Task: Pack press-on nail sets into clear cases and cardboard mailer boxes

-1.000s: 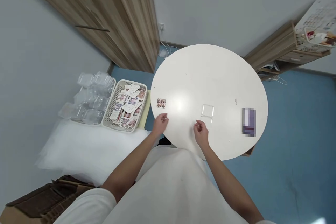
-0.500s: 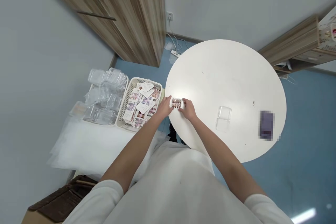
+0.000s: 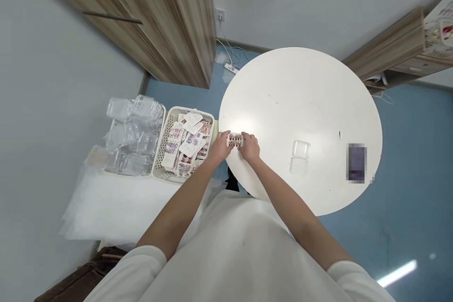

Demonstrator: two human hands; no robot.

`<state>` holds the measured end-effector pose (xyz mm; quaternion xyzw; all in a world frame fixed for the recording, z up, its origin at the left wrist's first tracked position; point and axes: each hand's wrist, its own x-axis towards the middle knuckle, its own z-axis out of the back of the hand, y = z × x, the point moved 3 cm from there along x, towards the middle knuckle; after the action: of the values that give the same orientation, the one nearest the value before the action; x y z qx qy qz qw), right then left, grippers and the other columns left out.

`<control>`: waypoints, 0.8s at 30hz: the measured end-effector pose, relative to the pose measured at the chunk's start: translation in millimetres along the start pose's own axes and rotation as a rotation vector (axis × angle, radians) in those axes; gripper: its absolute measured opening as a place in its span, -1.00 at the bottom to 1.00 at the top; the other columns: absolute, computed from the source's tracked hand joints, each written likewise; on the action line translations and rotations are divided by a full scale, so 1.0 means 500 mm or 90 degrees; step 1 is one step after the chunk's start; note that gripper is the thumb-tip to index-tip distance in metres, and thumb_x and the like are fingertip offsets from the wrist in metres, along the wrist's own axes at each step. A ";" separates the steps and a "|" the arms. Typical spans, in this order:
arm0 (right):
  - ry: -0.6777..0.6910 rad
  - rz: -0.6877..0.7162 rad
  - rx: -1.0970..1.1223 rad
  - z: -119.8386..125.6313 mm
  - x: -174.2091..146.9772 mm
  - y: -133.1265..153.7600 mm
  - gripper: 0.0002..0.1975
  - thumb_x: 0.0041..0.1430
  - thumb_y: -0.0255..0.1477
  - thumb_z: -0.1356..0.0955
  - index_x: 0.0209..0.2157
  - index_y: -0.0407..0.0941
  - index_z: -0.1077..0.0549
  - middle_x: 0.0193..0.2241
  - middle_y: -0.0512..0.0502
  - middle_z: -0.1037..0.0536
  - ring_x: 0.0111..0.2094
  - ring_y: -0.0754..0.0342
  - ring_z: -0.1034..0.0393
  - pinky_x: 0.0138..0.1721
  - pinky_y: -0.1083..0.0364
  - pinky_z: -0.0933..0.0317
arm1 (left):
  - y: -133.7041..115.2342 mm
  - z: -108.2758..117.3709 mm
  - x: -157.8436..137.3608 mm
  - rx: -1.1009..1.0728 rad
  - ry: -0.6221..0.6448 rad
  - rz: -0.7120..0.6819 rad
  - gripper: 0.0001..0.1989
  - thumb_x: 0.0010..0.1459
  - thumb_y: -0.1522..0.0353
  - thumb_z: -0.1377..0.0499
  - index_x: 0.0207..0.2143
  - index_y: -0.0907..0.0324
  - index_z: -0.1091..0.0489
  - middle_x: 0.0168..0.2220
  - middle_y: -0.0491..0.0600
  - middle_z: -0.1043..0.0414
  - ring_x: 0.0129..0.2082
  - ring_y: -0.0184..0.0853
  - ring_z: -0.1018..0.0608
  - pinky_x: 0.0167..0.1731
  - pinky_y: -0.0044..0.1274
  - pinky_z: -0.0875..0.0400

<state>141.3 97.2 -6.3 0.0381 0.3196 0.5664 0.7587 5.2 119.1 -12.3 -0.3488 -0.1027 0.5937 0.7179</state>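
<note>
A small white card of press-on nails, with brownish nails in two rows, is held between my hands over the near left edge of the round white table. My left hand grips its left end, fingers closed on the edge. At the right end my right hand pinches it between thumb and fingers. Farther right on the tabletop lies a clear plastic case, unfolded into two halves. Left of the table, a white basket holds many similar nail cards.
Clear plastic cases are heaped in another basket at the left, beside white translucent sheeting. A blurred dark rectangular object rests near the table's right edge. A wooden cabinet stands behind the baskets, with a power strip on the floor.
Both hands stay on the nail card, and my right fingers have shifted slightly along its right end. The whole view has moved a little, while the clear case and baskets keep their places.
</note>
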 end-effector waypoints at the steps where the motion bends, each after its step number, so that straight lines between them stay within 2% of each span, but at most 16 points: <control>1: -0.008 0.000 0.004 0.000 -0.001 0.001 -0.41 -0.07 -0.46 -0.33 0.04 0.01 -0.12 -0.10 -0.13 -0.25 -0.08 -0.05 -0.12 -0.25 0.05 -0.14 | -0.002 0.001 -0.003 -0.004 -0.006 -0.001 -0.42 -0.05 0.40 -0.17 0.05 0.16 -0.07 -0.11 0.06 -0.21 -0.23 -0.25 -0.40 -0.30 -0.48 -0.31; 7: -0.041 0.043 0.057 -0.002 -0.013 -0.003 -0.43 -0.05 -0.51 -0.30 0.04 -0.04 -0.12 -0.11 -0.14 -0.27 -0.08 -0.06 -0.12 -0.18 0.01 -0.13 | -0.011 -0.001 -0.020 -0.035 -0.021 -0.002 -0.38 -0.07 0.44 -0.17 0.07 0.19 -0.05 -0.15 0.06 -0.23 -0.27 -0.28 -0.39 -0.28 -0.48 -0.30; 11: -0.036 0.087 0.138 0.003 -0.031 -0.031 -0.38 -0.06 -0.52 -0.29 0.08 -0.10 -0.06 -0.10 -0.15 -0.25 -0.06 -0.03 -0.11 -0.07 0.00 -0.11 | -0.023 -0.012 -0.028 -0.063 -0.007 -0.042 -0.35 -0.08 0.46 -0.16 0.10 0.20 -0.03 -0.20 0.03 -0.22 -0.36 -0.35 -0.38 -0.30 -0.49 -0.31; 15: -0.037 0.116 0.174 0.021 -0.066 -0.082 -0.31 -0.06 -0.51 -0.29 0.13 -0.06 0.02 -0.08 -0.15 -0.21 -0.03 -0.05 -0.09 -0.03 -0.05 -0.09 | -0.055 -0.027 -0.040 -0.083 0.027 -0.079 -0.34 -0.08 0.44 -0.16 0.11 0.16 -0.02 -0.24 -0.01 -0.21 -0.43 -0.39 -0.35 -0.32 -0.50 -0.31; 19: -0.056 0.123 0.189 0.046 -0.108 -0.143 -0.36 -0.01 -0.52 -0.25 0.13 -0.04 0.02 -0.09 -0.14 -0.21 -0.02 -0.04 -0.09 -0.02 -0.07 -0.08 | -0.107 -0.050 -0.065 -0.104 0.075 -0.133 -0.34 -0.05 0.43 -0.14 0.12 0.14 0.01 -0.25 -0.03 -0.20 -0.46 -0.41 -0.33 -0.35 -0.50 -0.31; 24: -0.054 0.135 0.210 0.081 -0.177 -0.233 -0.37 0.00 -0.49 -0.26 0.13 -0.01 0.00 -0.13 -0.12 -0.23 -0.04 -0.02 -0.13 -0.03 -0.06 -0.11 | -0.178 -0.105 -0.110 -0.101 0.117 -0.174 -0.38 -0.02 0.40 -0.11 0.11 0.13 -0.01 -0.26 -0.03 -0.20 -0.46 -0.40 -0.33 -0.39 -0.50 -0.32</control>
<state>246.5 -10.2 15.7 0.2192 0.3703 0.5810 0.6909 89.1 43.5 19.0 -0.4400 -0.1296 0.4464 0.7683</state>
